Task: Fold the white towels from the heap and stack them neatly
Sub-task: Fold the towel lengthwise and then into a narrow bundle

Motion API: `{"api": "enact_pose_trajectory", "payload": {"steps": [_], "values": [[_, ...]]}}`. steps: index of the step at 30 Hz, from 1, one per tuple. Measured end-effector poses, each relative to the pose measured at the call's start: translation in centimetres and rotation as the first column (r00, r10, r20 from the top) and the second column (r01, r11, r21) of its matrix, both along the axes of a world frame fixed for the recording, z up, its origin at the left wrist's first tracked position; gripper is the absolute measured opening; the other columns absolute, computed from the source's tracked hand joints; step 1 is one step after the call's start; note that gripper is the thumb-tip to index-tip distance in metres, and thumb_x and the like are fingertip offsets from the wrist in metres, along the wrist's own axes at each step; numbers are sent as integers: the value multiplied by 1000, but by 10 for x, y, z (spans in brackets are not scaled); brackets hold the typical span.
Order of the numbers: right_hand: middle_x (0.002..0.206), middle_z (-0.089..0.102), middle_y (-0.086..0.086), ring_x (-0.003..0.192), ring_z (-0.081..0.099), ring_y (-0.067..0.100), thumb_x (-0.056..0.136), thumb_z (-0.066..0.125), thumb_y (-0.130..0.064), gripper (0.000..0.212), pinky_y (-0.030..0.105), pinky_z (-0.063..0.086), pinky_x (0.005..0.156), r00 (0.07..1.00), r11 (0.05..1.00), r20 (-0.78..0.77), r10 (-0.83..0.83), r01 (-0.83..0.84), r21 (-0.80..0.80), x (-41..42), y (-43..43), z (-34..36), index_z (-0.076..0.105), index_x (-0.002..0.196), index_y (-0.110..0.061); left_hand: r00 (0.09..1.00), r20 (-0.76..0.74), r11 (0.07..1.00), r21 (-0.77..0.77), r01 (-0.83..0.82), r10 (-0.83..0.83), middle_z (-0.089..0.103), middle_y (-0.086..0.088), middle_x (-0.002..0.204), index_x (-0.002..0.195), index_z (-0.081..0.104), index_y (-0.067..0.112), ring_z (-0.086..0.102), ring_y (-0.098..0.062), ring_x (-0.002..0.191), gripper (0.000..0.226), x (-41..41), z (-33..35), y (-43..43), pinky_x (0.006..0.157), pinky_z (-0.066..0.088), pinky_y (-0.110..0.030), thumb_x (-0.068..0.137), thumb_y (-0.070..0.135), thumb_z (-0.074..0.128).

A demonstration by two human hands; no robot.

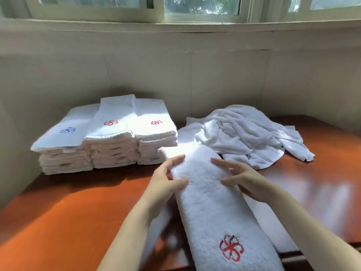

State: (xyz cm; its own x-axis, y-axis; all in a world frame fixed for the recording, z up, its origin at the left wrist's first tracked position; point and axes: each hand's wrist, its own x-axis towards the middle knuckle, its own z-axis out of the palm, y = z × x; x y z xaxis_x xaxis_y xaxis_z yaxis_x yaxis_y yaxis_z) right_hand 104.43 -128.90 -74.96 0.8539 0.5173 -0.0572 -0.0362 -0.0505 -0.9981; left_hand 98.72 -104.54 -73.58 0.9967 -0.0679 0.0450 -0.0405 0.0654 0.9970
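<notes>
Fingers (176,160) of L hand (166,180) & R hand (242,178) spread, pressing folded towel (207,202) w/ red emblem (231,248); stacks (109,145) far left, heap (244,133) behind, both on counter (58,212); stack emblems red, blue.

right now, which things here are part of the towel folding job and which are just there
Part of the job:
long towel, with left hand and right hand on it
unfolded heap
folded stacks

Just there:
wooden table
wall
window
</notes>
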Motion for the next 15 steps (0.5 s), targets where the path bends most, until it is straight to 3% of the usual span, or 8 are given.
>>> {"api": "enact_pose_trajectory", "payload": {"steps": [3,7,11,13,15], "values": [[124,64,-10,114,62,14,77,69,6,58,22,53,84,996,997,27,80,-81,6,8,23,35,65,121,-32,997,74,1000,0,-2,2,66,20,114,117,65,28,68,-18,99,60,0,23,30,79,57,-32,67,-5,72],[126,63,-10,110,63,11,77,64,13,62,20,56,80,992,1000,123,15,-18,23,27,66,82,60,126,-25,986,162,997,53,-56,46,57,22,121,117,61,32,68,-5,91,59,18,71,64,69,54,-19,81,-14,63],[124,64,-11,102,65,15,67,67,10,65,25,55,80,979,995,199,50,-66,76,64,92,143,62,122,-25,972,232,989,136,-53,21,58,23,119,120,59,33,68,-6,80,58,55,134,98,64,54,-20,82,-10,63],[122,63,-7,86,68,17,61,67,8,60,24,56,67,968,992,250,33,-62,106,100,106,181,70,111,-26,971,240,986,161,-38,-2,64,10,103,128,55,28,68,-3,69,59,91,175,115,55,52,-19,82,-9,62],[131,56,2,97,68,20,67,62,12,62,24,57,66,971,985,239,-18,-24,172,147,127,210,66,117,-25,962,251,981,132,-146,109,63,-2,98,139,43,21,66,-2,60,63,137,211,126,50,50,-16,85,-6,60]]}}
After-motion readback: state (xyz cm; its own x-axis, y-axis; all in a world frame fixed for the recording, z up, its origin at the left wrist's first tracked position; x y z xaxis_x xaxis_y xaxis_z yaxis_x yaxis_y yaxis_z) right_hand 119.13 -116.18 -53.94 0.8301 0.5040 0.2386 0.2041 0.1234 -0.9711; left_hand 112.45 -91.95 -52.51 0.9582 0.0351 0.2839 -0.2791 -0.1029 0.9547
